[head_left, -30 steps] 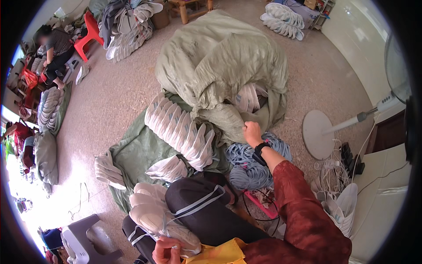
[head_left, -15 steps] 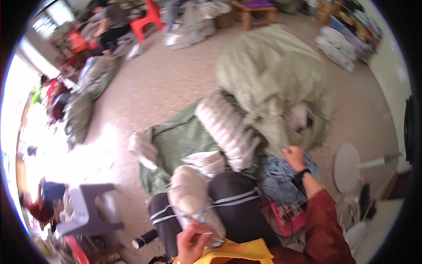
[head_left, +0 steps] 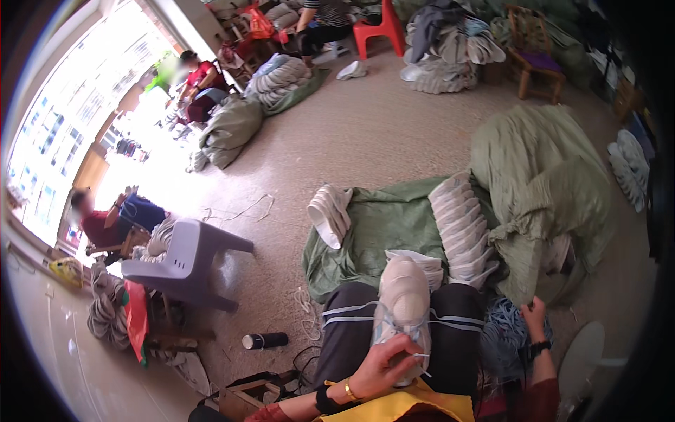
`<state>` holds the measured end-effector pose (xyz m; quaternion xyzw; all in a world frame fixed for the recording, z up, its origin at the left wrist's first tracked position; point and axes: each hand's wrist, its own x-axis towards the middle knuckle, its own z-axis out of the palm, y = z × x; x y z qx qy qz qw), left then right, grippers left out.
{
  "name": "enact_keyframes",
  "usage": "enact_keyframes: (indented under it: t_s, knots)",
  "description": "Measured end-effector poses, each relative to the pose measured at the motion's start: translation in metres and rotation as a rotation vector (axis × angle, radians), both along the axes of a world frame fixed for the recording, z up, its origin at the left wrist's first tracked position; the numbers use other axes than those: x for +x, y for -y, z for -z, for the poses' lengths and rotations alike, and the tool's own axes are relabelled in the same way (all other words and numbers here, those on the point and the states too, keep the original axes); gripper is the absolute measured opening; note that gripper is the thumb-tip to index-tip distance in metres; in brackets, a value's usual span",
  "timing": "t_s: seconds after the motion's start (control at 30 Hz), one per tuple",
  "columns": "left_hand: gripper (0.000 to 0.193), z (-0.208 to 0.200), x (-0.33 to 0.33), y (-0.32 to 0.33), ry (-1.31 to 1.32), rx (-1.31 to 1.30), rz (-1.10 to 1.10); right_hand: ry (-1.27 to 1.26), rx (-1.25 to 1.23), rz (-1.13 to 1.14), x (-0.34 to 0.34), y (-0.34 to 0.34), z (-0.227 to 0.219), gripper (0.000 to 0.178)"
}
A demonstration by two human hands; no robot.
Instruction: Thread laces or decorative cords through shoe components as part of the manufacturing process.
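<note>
Across my lap lies a pale canvas-like shoe [head_left: 406, 292], toe pointing away from me. Over its near end my left hand [head_left: 385, 364] is closed, and a thin white strand sticks out at the fingertips. Beyond my right knee my right hand [head_left: 536, 320] is closed beside a bundle of blue-grey cords [head_left: 505, 327], touching the lower edge of a green woven sack [head_left: 545, 169]. What its fingers hold is too small to make out. A row of stacked pale shoes [head_left: 460, 228] and a smaller stack [head_left: 329, 214] rest on a green sheet [head_left: 394, 218].
A grey plastic stool [head_left: 190, 264] stands to the left, near a black cylinder [head_left: 265, 340] on the floor. Other people sit working by the bright windows at left. Farther off are a red chair [head_left: 380, 32], shoe piles [head_left: 443, 67] and a wooden chair [head_left: 538, 60].
The view has swung left, so the scene sits farther right. My right hand stays low by the sack and cords; my left hand stays at the shoe's near end.
</note>
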<state>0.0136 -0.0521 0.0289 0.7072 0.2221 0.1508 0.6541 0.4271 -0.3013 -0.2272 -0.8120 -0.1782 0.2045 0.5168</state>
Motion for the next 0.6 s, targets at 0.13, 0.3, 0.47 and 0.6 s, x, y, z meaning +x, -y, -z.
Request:
enact_keyframes:
  t_s: [0.13,0.3,0.47,0.6]
  knots:
    - [0.008,0.005,-0.002,-0.002,0.048,0.011,0.016,0.102,-0.103,-0.137,-0.003,0.017,-0.010,0.033]
    - [0.006,0.011,-0.003,-0.002,0.092,0.044,0.016,0.458,-0.369,-0.025,-0.003,0.023,-0.030,0.034]
    - [0.005,0.016,-0.003,-0.002,0.126,0.061,0.013,0.493,-0.255,-0.002,-0.025,0.016,-0.058,0.038]
    - [0.005,0.019,-0.003,-0.001,0.132,-0.014,0.031,0.613,-0.331,-0.028,-0.039,0.005,-0.082,0.036]
